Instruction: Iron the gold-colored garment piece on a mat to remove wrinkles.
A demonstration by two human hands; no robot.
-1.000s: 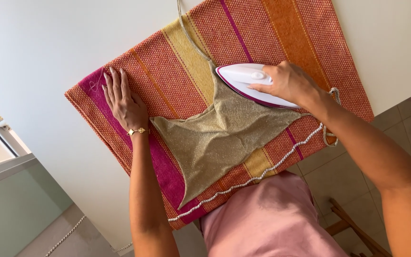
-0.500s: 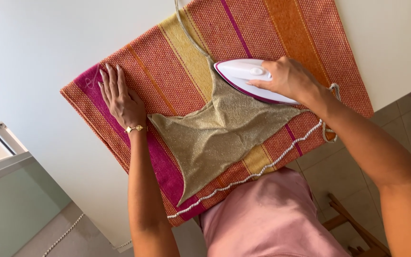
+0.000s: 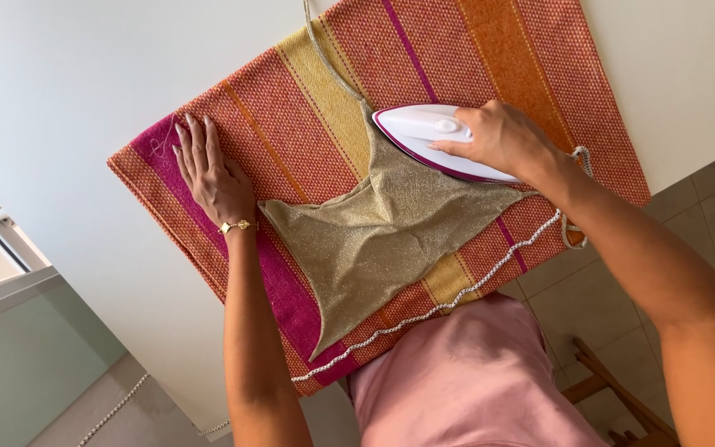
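On the white table [image 3: 68,74], toward its near edge, lies a woven striped cloth of magenta, red, yellow and orange bands [image 3: 291,124], set askew so that its stripes run from lower left to upper right. At the cloth's left end the left hand [image 3: 213,174] rests palm down on the magenta and red bands, fingers stretched out flat and close together, grasping nothing, with a thin gold bracelet [image 3: 237,225] at the wrist. Just to the right of that wrist begins a shimmering gold fabric garment with thin straps [image 3: 382,236], spread flat across the middle of the cloth; one pointed corner reaches down toward the cloth's near edge, and a strap [image 3: 324,58] runs up and off the top of the view. A beaded white cord [image 3: 432,310] trails along the garment's lower edge toward the right. On the garment's upper right corner sits a white electric iron with a magenta rim [image 3: 428,132], soleplate down; its long axis lies almost level across the view, and its pointed nose faces left toward the yellow band. The right hand [image 3: 502,136] is wrapped around the iron's handle from the rear, fingers curled in a firm grip. Bare striped cloth lies left of the nose and above the iron. Right of the cloth the table edge drops to a beige tiled floor [image 3: 705,223].
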